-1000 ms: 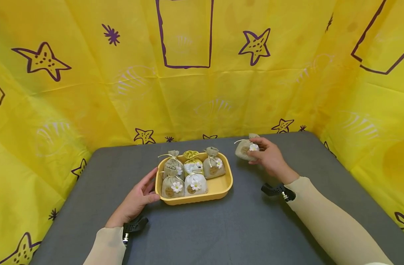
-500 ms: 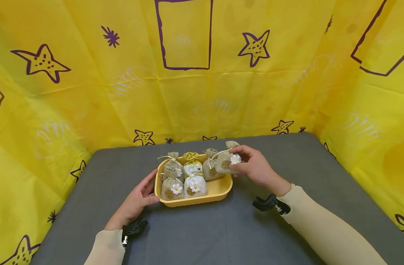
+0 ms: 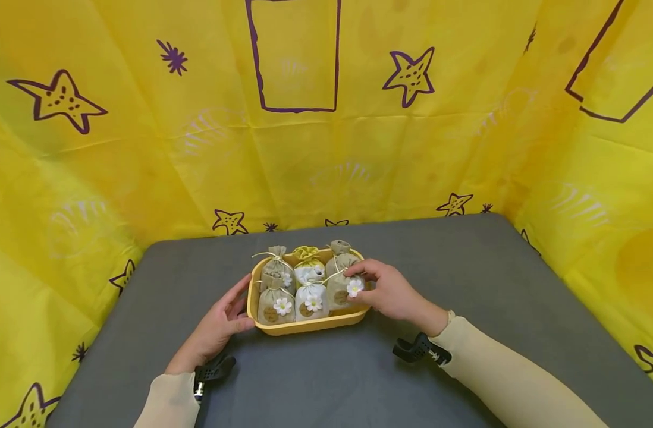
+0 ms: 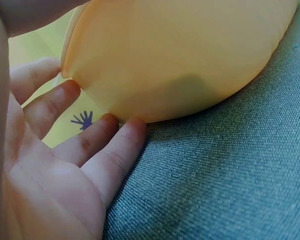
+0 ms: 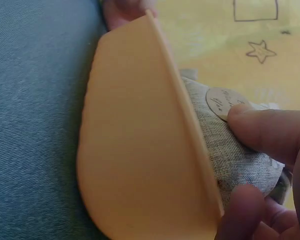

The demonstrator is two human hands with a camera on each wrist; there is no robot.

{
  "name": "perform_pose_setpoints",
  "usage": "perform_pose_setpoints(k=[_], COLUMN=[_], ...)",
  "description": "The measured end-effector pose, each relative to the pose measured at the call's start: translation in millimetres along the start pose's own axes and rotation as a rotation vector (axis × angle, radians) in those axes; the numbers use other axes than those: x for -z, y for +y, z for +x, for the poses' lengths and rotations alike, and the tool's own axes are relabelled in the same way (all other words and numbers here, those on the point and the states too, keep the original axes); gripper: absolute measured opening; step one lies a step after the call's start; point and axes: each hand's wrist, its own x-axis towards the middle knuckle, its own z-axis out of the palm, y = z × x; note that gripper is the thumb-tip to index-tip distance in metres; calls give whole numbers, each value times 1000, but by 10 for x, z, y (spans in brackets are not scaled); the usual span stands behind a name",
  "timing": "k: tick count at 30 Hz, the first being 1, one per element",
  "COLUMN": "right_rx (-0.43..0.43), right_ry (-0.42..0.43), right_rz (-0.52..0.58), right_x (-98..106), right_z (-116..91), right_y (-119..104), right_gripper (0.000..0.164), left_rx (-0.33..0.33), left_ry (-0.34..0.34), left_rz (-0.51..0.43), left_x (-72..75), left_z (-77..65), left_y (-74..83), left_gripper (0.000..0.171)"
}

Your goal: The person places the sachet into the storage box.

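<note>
A yellow rectangular tray (image 3: 310, 326) holds several small drawstring sachets with white flowers. My right hand (image 3: 396, 297) pinches a beige linen sachet (image 3: 337, 288) between thumb and fingers, inside the tray's right end. In the right wrist view, the thumb presses near the round label (image 5: 221, 102) on the sachet, which bulges above the tray's rim. At the tray's left end rests my left hand (image 3: 214, 330), fingers fairly straight. Its fingertips (image 4: 132, 131) touch the outer wall in the left wrist view. The held sachet partly covers another beige sachet (image 3: 341, 257) behind it.
Also in the tray are a yellow-topped sachet (image 3: 307, 258), a white sachet (image 3: 311, 291) and two beige sachets (image 3: 275, 300) on the left. A grey cloth (image 3: 316, 380) covers the table. Yellow patterned curtains (image 3: 300, 166) stand behind and at both sides.
My right hand has carried the beige sachet leftward from beside the tray, over the rim and down into the right front of the tray. The left hand stays at the tray's left end.
</note>
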Motion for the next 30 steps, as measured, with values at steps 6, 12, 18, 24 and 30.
perform_pose_setpoints(k=[6, 12, 18, 24, 30], right_rx=[53, 86, 124, 106, 105], right_ry=[-11, 5, -21, -7, 39], right_rz=[-53, -103, -203, -196, -132], right_x=[-23, -67, -96, -19, 69], right_z=[15, -6, -9, -49, -40], right_y=[42, 86, 127, 116, 146], right_gripper=[40, 41, 41, 31, 25], left_rx=[-2, 7, 7, 15, 4], left_ry=[11, 11, 10, 11, 13], left_rz=[8, -3, 11, 11, 5], left_x=[14, 0, -12, -19, -2], left_z=[-1, -22, -15, 11, 34], left_y=[-17, -21, -30, -25, -52], left_gripper=[92, 92, 90, 90, 91])
